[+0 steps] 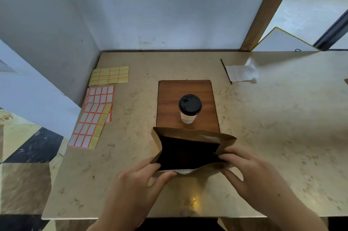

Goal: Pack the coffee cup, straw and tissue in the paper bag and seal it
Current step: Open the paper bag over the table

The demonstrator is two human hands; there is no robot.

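Note:
A brown paper bag (190, 134) stands near the table's front with its mouth spread wide and a dark inside. My left hand (135, 183) pinches the near left rim, thumb outside and fingers inside. My right hand (252, 170) pinches the near right rim. Just behind the bag, a white coffee cup (189, 107) with a black lid stands upright on a wooden board (169, 102). A thin black straw (226, 71) and a white tissue (242, 72) lie at the back right of the table.
Several sticker sheets lie at the table's left side: a yellow sheet (110, 76) and red-bordered white sheets (94, 115). The beige marble table (282, 127) ends at a grey wall behind and on the left. A wooden post (263, 10) rises at the back right.

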